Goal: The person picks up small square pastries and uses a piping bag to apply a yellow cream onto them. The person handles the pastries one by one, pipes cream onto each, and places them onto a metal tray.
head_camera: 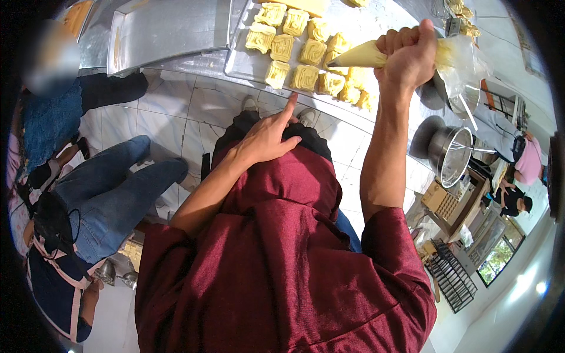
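My right hand (408, 57) grips a clear plastic piping bag (364, 55) filled with pale yellow cream. The bag's dark tip points left, over small square cakes (312, 52) with piped yellow cream on their tops. These cakes stand in rough rows on a metal tray (238, 66) at the table's near edge. My left hand (269, 137) is held low in front of my body, index finger extended towards the table edge and thumb apart, holding nothing. Strong light washes out the cakes at the tray's right.
An upturned-edge metal baking tray (170, 35) lies left of the cakes. At the right stand a metal bowl (448, 159) with a whisk (472, 148) and another bowl behind the bag. People stand close on the left; others are farther off at the right.
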{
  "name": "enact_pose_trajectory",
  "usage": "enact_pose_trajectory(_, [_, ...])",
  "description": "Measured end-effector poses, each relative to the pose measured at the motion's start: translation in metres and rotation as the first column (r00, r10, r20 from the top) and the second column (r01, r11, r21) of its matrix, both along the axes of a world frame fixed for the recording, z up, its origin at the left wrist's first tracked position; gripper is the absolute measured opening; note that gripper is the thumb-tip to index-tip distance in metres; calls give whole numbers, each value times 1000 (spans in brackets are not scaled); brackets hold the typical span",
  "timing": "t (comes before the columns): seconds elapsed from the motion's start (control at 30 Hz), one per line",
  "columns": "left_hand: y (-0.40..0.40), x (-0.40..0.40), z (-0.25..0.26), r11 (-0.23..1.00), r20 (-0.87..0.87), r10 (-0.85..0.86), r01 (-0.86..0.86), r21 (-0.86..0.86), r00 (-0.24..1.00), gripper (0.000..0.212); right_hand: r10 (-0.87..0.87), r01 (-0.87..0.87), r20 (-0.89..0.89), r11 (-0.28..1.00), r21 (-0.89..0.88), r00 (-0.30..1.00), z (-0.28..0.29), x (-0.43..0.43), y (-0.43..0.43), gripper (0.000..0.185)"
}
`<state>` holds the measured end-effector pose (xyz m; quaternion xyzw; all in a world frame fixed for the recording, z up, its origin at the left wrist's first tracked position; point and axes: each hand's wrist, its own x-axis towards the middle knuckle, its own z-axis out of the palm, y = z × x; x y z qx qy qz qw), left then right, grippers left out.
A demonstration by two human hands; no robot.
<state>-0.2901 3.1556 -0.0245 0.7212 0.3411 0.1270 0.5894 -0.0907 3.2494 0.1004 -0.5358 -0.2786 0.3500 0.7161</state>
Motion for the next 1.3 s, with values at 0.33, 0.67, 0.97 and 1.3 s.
enact_pose_trajectory(0.33, [0, -3, -3, 998, 19, 3, -5, 66, 1000, 86, 105, -91, 87, 985, -144, 991, -34, -38, 20, 30])
enact_pose_trajectory(0.67, [-1, -5, -7, 999, -13, -13, 13, 39, 1000, 89, 136, -93, 279, 982, -163, 950, -29, -47, 21, 29])
enact_pose_trajectory(0.97, [1, -6, -7, 999, -5, -19, 19, 44, 1000, 89, 178, -128, 291, 975, -183, 940, -27, -47, 20, 30])
enact_pose_trajectory(1.3, [1, -6, -10, 997, 19, -26, 25, 70, 999, 91, 85, -67, 95, 982, -177, 992, -18, -43, 23, 31])
